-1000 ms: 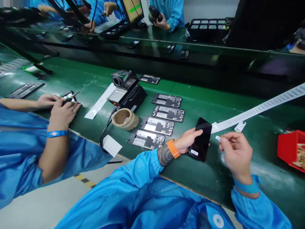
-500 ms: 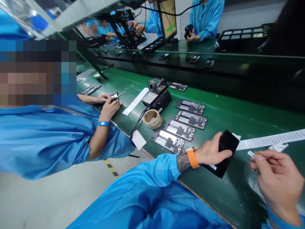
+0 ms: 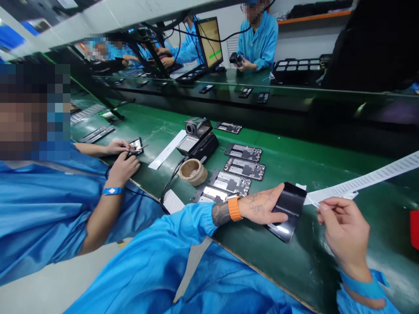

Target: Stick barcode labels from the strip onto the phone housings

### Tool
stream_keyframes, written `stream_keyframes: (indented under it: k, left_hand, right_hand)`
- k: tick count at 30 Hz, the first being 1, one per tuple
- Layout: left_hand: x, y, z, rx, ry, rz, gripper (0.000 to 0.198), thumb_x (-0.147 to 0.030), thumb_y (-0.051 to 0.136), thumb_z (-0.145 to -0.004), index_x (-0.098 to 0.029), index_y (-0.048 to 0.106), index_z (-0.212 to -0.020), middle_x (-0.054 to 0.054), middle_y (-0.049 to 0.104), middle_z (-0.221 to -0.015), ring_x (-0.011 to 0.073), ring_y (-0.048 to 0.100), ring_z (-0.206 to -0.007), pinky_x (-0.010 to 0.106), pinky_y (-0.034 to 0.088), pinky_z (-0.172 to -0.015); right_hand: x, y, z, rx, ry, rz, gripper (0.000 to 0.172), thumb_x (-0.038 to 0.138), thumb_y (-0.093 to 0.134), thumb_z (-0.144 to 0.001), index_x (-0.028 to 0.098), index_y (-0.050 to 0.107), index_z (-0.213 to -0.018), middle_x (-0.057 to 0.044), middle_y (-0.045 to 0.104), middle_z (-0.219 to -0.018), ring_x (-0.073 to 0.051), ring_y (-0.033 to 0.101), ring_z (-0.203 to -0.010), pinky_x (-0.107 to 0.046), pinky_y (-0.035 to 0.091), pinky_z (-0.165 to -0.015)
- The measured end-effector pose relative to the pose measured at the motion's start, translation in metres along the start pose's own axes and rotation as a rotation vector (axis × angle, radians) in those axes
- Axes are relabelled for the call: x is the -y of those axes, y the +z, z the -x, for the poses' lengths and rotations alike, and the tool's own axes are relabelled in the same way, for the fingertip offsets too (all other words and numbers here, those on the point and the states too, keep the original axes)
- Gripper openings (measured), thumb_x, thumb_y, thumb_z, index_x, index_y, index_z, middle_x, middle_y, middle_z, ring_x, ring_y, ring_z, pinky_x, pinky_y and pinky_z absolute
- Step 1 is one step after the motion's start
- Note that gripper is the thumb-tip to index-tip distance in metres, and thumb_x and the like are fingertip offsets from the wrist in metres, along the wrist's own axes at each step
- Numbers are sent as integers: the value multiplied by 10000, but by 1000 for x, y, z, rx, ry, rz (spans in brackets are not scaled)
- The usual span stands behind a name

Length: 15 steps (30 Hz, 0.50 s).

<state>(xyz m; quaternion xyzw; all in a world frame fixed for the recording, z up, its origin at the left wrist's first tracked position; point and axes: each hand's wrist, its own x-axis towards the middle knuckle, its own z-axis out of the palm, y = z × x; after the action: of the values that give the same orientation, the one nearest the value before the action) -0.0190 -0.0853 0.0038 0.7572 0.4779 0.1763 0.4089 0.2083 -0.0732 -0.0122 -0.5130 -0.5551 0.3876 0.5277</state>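
Note:
My left hand [image 3: 258,208], with an orange watch strap at the wrist, is closed around a black phone [image 3: 292,208]. Glossy reflections cross the phone's dark face, and it is tilted over the green bench [image 3: 322,257]. Thumb and fingertips of my right hand [image 3: 347,231] pinch a small white label [image 3: 313,201] just to the right of the phone. Behind that label runs a long paper strip [image 3: 366,179] printed with rows of dark marks. A white scrap [image 3: 301,187] shows at the phone's top edge.
Several opened phone bodies [image 3: 244,169] lie in a row left of my left hand. Beyond them stand a tan round bowl [image 3: 193,172] and a black device [image 3: 199,141]. A co-worker's hands [image 3: 126,163] hold an opened phone at the left. Something red [image 3: 414,229] sits at the right edge.
The view has swung right, shifting the bench things leftward. My right hand has brought the label closer to the phone. The phone's face now catches more light in my left hand.

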Motion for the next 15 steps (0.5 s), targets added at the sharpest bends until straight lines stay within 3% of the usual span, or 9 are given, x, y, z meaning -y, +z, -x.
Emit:
stream_keyframes:
  k: [3, 6, 8, 11, 13, 15]
  left_hand:
    - [10, -24, -13, 47, 5, -131, 903, -485, 636, -883, -92, 229, -1587, 249, 502, -1506, 324, 614, -1268, 446, 484, -1045]
    - [28, -75, -37, 53, -4, -452, 756, -420, 610, -919, -137, 325, -1559, 159, 619, -1408, 275, 620, -1247, 385, 458, -1052]
    - [43, -117, -53, -10, -229, -762, 653, -333, 558, -930, -196, 372, -1541, 108, 661, -1342, 269, 620, -1224, 363, 459, -1012]
    - [67, -168, -65, 41, -350, -854, 687, -305, 697, -784, -124, 529, -1426, 150, 687, -1258, 305, 626, -1173, 339, 462, -969]
    - [81, -186, -66, 108, -376, -877, 683, -324, 762, -697, -148, 610, -1339, 111, 715, -1181, 277, 651, -1088, 301, 474, -923]
    - [94, -192, -64, 150, -384, -904, 730, -334, 782, -657, -160, 611, -1345, 106, 693, -1229, 262, 647, -1077, 287, 473, -907]
  right_hand:
    - [-2, 0, -1, 7, -25, -2, 124, 306, 721, -815, 213, 647, -851, 15, 634, -632, -118, 587, -510, -215, 487, -465]
    - [-5, 0, -3, 14, -42, -13, 118, 297, 712, -819, 211, 638, -852, 18, 624, -628, -121, 586, -512, -226, 487, -476]
    - [-7, 0, -4, 11, -49, -12, 117, 297, 704, -821, 210, 635, -859, 14, 624, -651, -121, 581, -526, -233, 485, -492]
    - [-10, -1, -5, 1, -53, 11, 133, 315, 695, -829, 205, 637, -878, -1, 632, -703, -122, 574, -553, -244, 476, -509]
    - [-12, -1, -6, 15, -54, 24, 150, 334, 689, -841, 203, 636, -890, -7, 634, -721, -125, 574, -563, -248, 468, -510]
    - [-13, -2, -6, 36, -58, 28, 163, 351, 680, -858, 202, 631, -901, -8, 633, -731, -129, 578, -575, -253, 465, -516]
